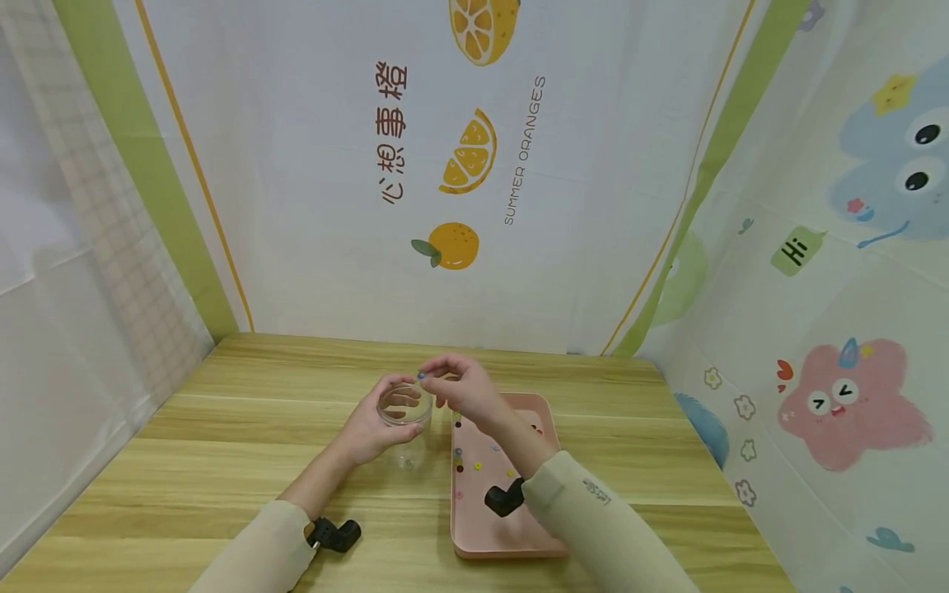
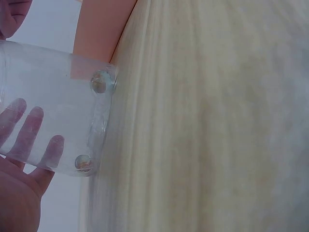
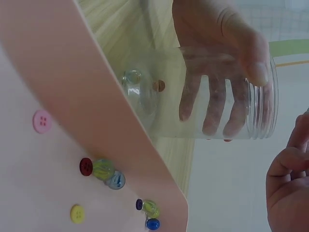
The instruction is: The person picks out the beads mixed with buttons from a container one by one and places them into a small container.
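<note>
My left hand (image 1: 371, 427) grips a clear jar (image 1: 408, 449) around its upper part, with the thumb near the rim. The jar stands upright on the table, its mouth uncovered. At its bottom lie glass marbles (image 2: 99, 81), plain in the left wrist view. Just beyond the jar's rim, my right hand (image 1: 465, 389) pinches a small blue marble (image 1: 421, 375) between thumb and fingertips. In the right wrist view only part of the right hand (image 3: 292, 179) shows, at the right edge, and its marble is hidden.
Right of the jar sits a pink tray (image 1: 511, 531), partly under my right forearm. It holds a pink button (image 3: 42, 121), a dark red button (image 3: 86, 166), a yellow button (image 3: 77, 213) and several marbles (image 3: 103, 169). A printed curtain (image 1: 319, 272) hangs behind the wooden table (image 1: 245, 412).
</note>
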Tool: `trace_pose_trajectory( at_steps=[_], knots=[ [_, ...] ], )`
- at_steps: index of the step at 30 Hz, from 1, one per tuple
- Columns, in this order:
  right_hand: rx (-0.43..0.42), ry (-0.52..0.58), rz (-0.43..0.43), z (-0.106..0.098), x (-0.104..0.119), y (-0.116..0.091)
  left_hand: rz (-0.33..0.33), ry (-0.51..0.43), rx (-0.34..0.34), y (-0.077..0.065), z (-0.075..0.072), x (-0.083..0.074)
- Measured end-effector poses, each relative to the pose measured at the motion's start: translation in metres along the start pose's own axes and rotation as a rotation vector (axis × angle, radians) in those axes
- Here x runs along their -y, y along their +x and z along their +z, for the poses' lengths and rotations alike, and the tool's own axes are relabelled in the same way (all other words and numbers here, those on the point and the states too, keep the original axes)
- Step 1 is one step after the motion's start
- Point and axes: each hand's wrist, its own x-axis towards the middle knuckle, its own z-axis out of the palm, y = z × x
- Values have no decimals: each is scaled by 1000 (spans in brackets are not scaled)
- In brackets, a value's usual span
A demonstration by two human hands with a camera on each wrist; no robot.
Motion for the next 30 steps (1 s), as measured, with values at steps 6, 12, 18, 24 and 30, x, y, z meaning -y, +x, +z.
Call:
trace_pose_trajectory(
  at_steps=[6, 12, 18, 24, 30],
  knots=[
    [-7, -47, 0, 7, -1, 1, -4, 6, 1, 0, 0, 1],
    [-19, -93, -6, 13, -2, 2, 11, 11, 2, 0, -1, 1],
    [-19, -113, 4, 14, -4, 2, 4, 3, 3, 0, -1, 1],
    [-18, -104, 8, 13, -6, 1, -4, -4, 2, 0, 0, 1],
    [-13, -92, -4, 10, -7, 1, 4, -2, 4, 0, -1, 2]
  ],
)
